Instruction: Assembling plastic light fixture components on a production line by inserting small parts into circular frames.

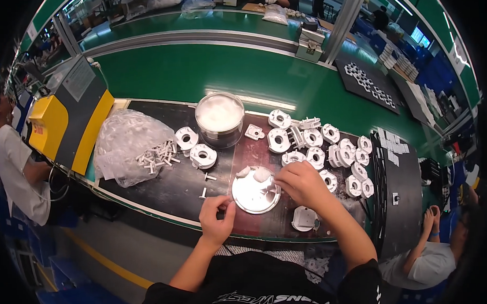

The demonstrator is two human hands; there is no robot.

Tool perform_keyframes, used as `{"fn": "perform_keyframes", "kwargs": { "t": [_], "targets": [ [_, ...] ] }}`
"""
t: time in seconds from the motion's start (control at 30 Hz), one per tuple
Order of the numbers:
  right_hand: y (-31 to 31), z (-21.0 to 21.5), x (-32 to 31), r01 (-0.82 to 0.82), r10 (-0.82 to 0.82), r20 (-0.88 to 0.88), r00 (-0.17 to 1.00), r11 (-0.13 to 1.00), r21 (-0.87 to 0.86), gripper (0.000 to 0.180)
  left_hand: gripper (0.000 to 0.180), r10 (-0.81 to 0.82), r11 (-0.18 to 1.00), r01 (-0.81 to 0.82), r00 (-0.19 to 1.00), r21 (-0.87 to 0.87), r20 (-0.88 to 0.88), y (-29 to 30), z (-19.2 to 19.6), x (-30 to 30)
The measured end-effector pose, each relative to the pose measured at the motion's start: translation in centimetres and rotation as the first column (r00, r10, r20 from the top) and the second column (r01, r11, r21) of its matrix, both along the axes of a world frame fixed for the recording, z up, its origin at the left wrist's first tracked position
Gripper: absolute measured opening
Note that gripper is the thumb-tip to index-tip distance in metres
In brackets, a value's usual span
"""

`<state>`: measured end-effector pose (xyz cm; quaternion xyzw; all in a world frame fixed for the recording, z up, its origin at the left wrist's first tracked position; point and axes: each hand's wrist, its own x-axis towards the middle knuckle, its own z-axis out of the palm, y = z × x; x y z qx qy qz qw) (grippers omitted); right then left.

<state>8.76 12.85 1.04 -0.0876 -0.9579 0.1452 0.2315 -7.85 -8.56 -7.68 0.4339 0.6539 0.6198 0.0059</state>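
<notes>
A round shiny metal lid lies in front of me with white lumps near its far edge. At the lid's right rim, my right hand is closed in a pinch; what its fingertips hold, if anything, is too small to name. My left hand is curled at the lid's near left side, thumb against fingers, and I cannot make out anything in it. Small white plastic pins lie just beyond the left hand. Nearer the table edge, a white plastic housing sits below my right wrist.
Behind the lid stands a metal tin of white paste. A clear bag of white pins lies left, beside a yellow and grey machine. Several white ring-shaped parts cluster at right. Co-workers sit at both sides, one arm showing at right.
</notes>
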Motion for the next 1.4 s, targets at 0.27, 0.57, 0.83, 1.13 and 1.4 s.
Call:
{"fn": "perform_keyframes", "kwargs": {
  "t": [0.27,0.57,0.83,1.13,1.4],
  "targets": [
    [1.1,-1.6,-2.0,-0.073,0.064,0.156,0.986,0.996,0.056,0.014,0.017,0.040,0.999,-0.038,0.994,-0.016,0.100,0.3,-0.5,-0.5],
    [0.9,-2.1,-2.3,-0.088,0.071,0.190,0.979,0.993,0.081,0.012,0.018,0.016,1.000,-0.017,0.994,0.007,0.111,0.3,-0.6,-0.6],
    [0.8,-2.1,-2.5,-0.077,0.055,0.193,0.980,0.991,0.108,0.012,0.019,0.002,1.000,-0.004,0.994,0.021,0.107,0.3,-0.5,-0.7],
    [0.9,-2.2,-2.6,-0.070,0.039,0.212,0.976,0.988,0.140,0.012,0.017,0.006,1.000,-0.008,0.992,0.017,0.124,0.3,-0.7,-0.6],
    [0.9,-2.1,-2.6,-0.088,0.053,0.212,0.976,0.983,0.160,0.012,0.016,0.011,1.000,-0.013,0.991,0.009,0.133,0.2,-0.9,-0.5]
  ]
}}
